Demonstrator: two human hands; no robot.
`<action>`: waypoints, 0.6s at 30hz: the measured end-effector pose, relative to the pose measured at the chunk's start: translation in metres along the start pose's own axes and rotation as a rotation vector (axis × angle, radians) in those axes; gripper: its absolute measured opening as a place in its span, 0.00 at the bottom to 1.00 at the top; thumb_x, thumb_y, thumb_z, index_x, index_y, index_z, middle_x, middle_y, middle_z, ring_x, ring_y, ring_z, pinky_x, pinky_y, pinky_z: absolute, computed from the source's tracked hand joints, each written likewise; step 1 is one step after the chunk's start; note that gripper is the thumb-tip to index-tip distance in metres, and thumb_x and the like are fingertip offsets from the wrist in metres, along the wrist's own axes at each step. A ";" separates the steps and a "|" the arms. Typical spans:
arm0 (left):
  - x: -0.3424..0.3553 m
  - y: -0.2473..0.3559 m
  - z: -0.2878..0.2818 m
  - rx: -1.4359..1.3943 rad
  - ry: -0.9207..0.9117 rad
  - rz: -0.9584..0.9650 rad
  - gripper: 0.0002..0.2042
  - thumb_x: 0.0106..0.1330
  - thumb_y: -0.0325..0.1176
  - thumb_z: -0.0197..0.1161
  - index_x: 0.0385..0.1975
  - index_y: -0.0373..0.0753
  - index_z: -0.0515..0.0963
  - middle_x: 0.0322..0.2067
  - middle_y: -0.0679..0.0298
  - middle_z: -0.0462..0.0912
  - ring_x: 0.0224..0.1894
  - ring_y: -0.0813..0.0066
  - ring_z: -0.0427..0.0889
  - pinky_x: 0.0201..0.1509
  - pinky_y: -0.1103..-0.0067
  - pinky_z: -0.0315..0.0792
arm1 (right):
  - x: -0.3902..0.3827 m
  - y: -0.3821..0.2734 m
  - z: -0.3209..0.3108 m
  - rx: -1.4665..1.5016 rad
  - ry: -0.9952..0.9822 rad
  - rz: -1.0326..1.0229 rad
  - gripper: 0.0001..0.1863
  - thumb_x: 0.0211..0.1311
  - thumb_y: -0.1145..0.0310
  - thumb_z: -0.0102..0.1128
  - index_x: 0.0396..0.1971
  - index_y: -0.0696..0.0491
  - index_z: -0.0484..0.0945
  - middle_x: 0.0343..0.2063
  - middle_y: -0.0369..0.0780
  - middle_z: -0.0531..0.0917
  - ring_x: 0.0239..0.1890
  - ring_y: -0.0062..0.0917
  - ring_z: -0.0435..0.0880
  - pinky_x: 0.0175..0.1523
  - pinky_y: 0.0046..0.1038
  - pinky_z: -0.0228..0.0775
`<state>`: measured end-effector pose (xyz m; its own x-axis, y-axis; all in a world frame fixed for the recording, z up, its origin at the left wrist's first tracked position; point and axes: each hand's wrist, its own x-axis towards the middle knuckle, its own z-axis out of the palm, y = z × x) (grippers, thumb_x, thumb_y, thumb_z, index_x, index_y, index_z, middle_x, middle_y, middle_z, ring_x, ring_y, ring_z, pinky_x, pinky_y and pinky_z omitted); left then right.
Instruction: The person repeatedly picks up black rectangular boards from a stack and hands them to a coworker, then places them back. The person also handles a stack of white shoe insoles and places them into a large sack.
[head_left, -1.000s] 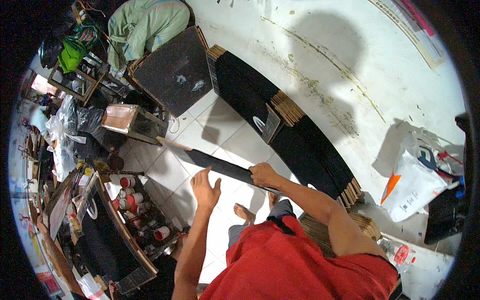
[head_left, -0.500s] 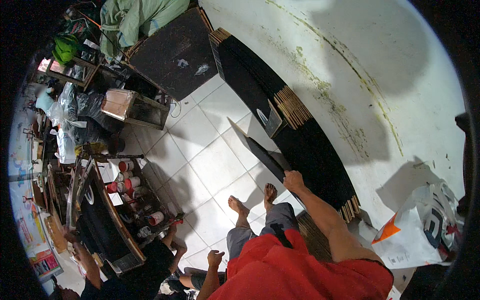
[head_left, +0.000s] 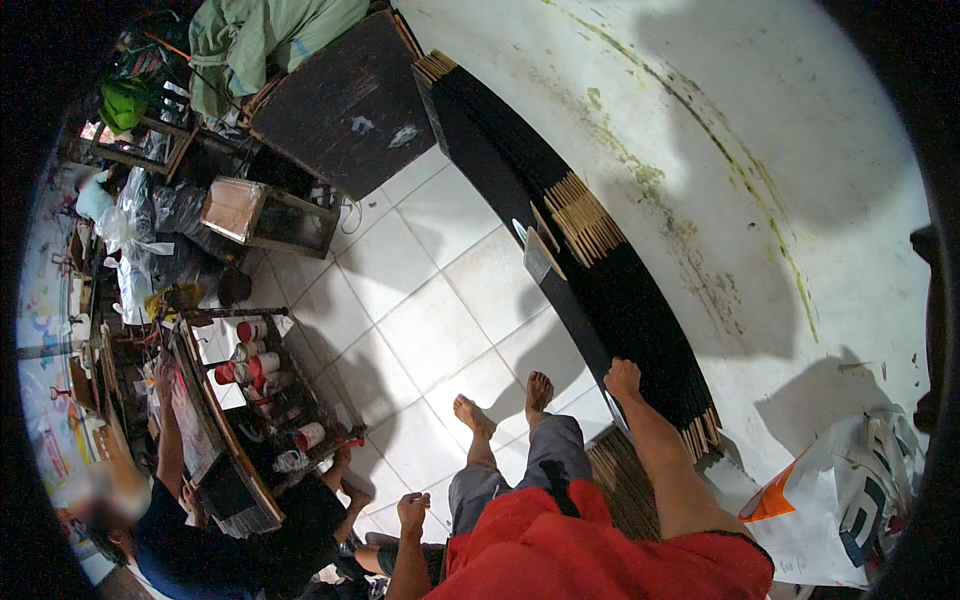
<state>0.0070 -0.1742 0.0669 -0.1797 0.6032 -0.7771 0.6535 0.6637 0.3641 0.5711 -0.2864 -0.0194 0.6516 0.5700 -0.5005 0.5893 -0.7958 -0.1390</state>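
My right hand (head_left: 622, 378) is closed on the upper edge of a black board at the long row of upright black boards (head_left: 655, 320) along the white wall. Pale wooden ends (head_left: 585, 215) show in bands in that row, and a small panel (head_left: 545, 255) leans on its front. My left hand (head_left: 414, 512) hangs low beside my red shirt, fingers curled, with nothing visible in them. My bare feet stand on white floor tiles (head_left: 420, 300).
A co-worker in dark clothes (head_left: 170, 540) reaches over a wooden frame (head_left: 265, 480) beside a rack of paint cans (head_left: 262, 365). A wooden box (head_left: 230, 210), bagged bundles (head_left: 135, 240) and a dark panel (head_left: 330, 110) stand beyond. A white bag (head_left: 820, 530) lies at right.
The board in my right hand has swung from across the floor rightward against the row. My left hand has dropped and curled. The co-worker has come further into view at lower left.
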 end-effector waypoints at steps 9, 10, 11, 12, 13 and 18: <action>-0.017 0.024 0.026 -0.077 -0.091 -0.027 0.16 0.52 0.31 0.65 0.36 0.26 0.73 0.25 0.58 0.79 0.26 0.72 0.78 0.33 0.78 0.72 | 0.019 0.003 -0.004 -0.071 -0.024 0.036 0.08 0.46 0.69 0.57 0.26 0.57 0.78 0.29 0.47 0.81 0.34 0.40 0.81 0.40 0.37 0.74; -0.019 0.028 0.027 -0.093 -0.100 -0.024 0.16 0.52 0.31 0.65 0.36 0.26 0.73 0.25 0.58 0.79 0.27 0.72 0.78 0.33 0.78 0.72 | 0.019 0.005 -0.007 -0.071 0.015 0.024 0.07 0.46 0.70 0.56 0.24 0.57 0.78 0.29 0.48 0.81 0.33 0.40 0.81 0.38 0.38 0.74; -0.021 0.031 0.027 -0.126 -0.105 -0.015 0.16 0.52 0.31 0.65 0.36 0.26 0.73 0.25 0.58 0.79 0.27 0.72 0.78 0.33 0.78 0.72 | 0.020 0.005 -0.009 -0.091 0.038 0.027 0.06 0.45 0.71 0.54 0.23 0.56 0.79 0.28 0.48 0.81 0.31 0.41 0.82 0.37 0.38 0.74; -0.023 0.033 0.025 -0.137 -0.078 -0.010 0.16 0.52 0.31 0.65 0.36 0.26 0.73 0.25 0.58 0.79 0.27 0.72 0.78 0.33 0.78 0.72 | 0.020 0.006 -0.011 -0.086 0.048 0.008 0.07 0.46 0.71 0.54 0.23 0.56 0.79 0.28 0.48 0.81 0.32 0.41 0.82 0.38 0.38 0.74; -0.024 0.035 0.024 -0.138 -0.064 -0.008 0.16 0.52 0.32 0.65 0.36 0.26 0.73 0.25 0.58 0.79 0.27 0.72 0.79 0.33 0.78 0.72 | 0.020 0.007 -0.013 -0.103 0.043 0.010 0.07 0.46 0.71 0.53 0.23 0.57 0.79 0.28 0.48 0.81 0.32 0.41 0.81 0.38 0.38 0.74; -0.026 0.027 0.015 -0.092 -0.049 -0.057 0.15 0.53 0.32 0.65 0.36 0.27 0.74 0.24 0.59 0.80 0.27 0.73 0.79 0.30 0.79 0.71 | 0.019 0.010 -0.022 -0.164 0.021 0.005 0.07 0.48 0.71 0.54 0.25 0.58 0.79 0.28 0.46 0.81 0.34 0.39 0.82 0.40 0.36 0.74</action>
<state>0.0402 -0.1786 0.0894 -0.1772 0.5421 -0.8214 0.5725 0.7357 0.3620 0.5999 -0.2787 -0.0116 0.6632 0.5717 -0.4830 0.6553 -0.7553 0.0059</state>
